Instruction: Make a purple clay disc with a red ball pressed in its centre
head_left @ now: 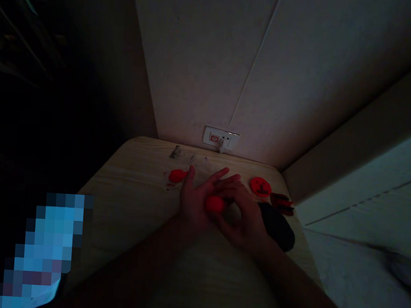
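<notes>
I view a red ball [215, 204] pinched by the right hand [247, 217], over the palm of the spread left hand [196, 203].

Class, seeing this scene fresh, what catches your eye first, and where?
The round red lump stands out first, between the left hand and the right hand. Next come the glowing, pixelated patch at lower left and the red disc with dark marks, beyond the right hand.

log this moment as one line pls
left hand: open | right hand: holds red ball at left palm | table: red lump, red disc, black object
</notes>
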Demonstrator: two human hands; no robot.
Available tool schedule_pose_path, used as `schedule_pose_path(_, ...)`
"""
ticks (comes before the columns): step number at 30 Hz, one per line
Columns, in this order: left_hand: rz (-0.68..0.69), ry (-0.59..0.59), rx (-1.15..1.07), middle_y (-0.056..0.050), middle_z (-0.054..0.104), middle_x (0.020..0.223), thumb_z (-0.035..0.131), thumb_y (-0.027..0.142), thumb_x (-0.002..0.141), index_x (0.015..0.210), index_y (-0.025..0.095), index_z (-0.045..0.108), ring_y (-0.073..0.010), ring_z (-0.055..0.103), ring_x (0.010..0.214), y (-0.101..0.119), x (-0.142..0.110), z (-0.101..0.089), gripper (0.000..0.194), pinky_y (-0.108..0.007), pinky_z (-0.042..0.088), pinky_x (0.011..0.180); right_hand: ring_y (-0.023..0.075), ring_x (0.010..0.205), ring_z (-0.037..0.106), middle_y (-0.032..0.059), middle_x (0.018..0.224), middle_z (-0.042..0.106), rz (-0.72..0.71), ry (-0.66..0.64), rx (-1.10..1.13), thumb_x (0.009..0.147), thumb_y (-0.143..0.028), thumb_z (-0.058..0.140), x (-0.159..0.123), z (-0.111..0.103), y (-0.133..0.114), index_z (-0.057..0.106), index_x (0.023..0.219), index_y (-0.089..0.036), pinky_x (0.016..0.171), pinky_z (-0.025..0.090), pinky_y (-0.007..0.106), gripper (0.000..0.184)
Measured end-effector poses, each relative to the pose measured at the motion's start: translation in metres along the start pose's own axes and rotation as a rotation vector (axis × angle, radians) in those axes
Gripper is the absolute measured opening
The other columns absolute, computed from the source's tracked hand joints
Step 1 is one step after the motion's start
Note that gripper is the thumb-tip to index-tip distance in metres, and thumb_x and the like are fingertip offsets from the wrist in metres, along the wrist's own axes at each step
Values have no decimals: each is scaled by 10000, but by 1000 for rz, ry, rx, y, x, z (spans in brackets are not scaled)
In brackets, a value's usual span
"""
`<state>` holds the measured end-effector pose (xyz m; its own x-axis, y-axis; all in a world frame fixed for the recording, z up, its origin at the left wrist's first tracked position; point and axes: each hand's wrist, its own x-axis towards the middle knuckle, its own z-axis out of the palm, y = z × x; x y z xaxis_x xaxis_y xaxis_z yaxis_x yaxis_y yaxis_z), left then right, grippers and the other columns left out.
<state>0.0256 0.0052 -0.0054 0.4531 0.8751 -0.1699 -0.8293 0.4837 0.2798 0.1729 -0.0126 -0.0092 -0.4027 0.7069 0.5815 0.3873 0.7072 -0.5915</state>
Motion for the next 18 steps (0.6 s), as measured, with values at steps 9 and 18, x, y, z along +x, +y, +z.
schedule_pose_path(9, 81, 88, 81, -200, 732, 1170, 417, 620, 942, 1229, 80, 661, -294, 672, 1123, -2, 3, 1, 658, -409, 460, 1036, 249, 1049, 675, 105, 1116, 709, -95, -14, -85, 911, -154, 670, -2, 3, 0, 643, 1166, -215, 905, 580, 412, 264)
schedule_pose_path(18, -31, 8, 164, -167, 699, 1231, 469, 648, 885, 1175, 167, 685, -357, 579, 1322, -28, 2, -6, 602, -504, 376, 1171, 325, 1233, 563, 180, 1328, 575, 39, 125, -121, 997, -293, 493, -2, 15, -24, 531, 1396, -177, 1026, 502, 548, 417)
